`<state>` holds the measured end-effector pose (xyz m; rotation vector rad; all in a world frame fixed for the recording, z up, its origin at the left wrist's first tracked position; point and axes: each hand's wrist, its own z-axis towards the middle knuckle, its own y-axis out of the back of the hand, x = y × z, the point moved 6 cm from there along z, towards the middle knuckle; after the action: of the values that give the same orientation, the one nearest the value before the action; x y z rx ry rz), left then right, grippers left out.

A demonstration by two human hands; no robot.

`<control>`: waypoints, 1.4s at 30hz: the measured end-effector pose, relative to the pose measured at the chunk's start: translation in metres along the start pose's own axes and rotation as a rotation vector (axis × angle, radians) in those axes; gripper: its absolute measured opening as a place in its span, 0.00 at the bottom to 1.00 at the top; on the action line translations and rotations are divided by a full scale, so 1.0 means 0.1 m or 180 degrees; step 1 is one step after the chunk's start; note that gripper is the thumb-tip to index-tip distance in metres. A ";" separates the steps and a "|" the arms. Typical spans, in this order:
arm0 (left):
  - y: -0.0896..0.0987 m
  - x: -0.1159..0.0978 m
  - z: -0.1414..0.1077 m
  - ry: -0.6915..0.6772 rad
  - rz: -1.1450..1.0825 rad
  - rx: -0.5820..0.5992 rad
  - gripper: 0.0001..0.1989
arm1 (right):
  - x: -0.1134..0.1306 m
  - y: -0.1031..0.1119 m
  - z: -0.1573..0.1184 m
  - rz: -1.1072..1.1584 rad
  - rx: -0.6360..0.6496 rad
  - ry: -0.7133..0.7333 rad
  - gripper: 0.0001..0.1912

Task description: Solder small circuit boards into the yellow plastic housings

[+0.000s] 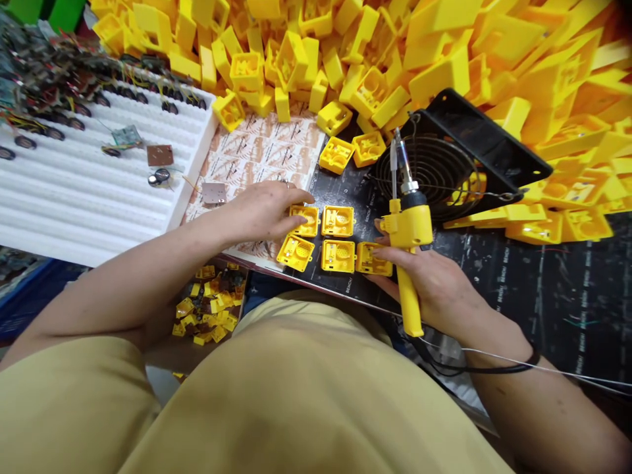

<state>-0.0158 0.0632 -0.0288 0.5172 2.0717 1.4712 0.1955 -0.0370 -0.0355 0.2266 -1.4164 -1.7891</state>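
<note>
Several small yellow plastic cases, open side up, sit in two loose rows at the bench's near edge. My left hand [269, 207] has its thumb and forefinger around the back-left case [309, 229]. My right hand [439, 283] holds a yellow soldering gun [407, 227], its metal tip pointing up and away from me. Fingers of that same hand also touch the front-right case [371, 259]. Between the hands lie another back-row case [338, 221] and a front-row case [338, 256]. A tilted case [295, 253] is at the front left.
A big heap of yellow cases [296, 59] fills the back. A black fan [444, 158] leans behind the soldering gun. On the left, a ridged white foam tray [74, 204] carries wired circuit boards and small speakers. A small board [214, 193] lies beside it. Cables trail under my right wrist.
</note>
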 end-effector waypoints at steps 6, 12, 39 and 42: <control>0.16 0.01 0.23 0.0299 -0.0019 -0.0614 0.19 | 0.03 -0.01 -0.06 0.0078 0.0037 0.0012 0.20; 0.24 0.09 0.84 0.0509 -0.0053 -0.1400 0.25 | 0.04 0.09 -0.09 0.0262 -0.0395 -0.0036 0.30; 0.02 -0.90 0.60 -0.1336 0.0754 -0.0750 0.14 | -0.01 0.44 -0.19 0.0187 -0.1371 -0.0217 0.32; 0.02 -0.85 0.49 -0.1112 0.0854 -0.0906 0.16 | -0.03 0.34 -0.15 0.0082 -0.1087 -0.0191 0.31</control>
<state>0.0811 0.0497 -0.0222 0.8904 1.5388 1.6546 0.2227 -0.0467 -0.0122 -0.0243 -1.1244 -1.9950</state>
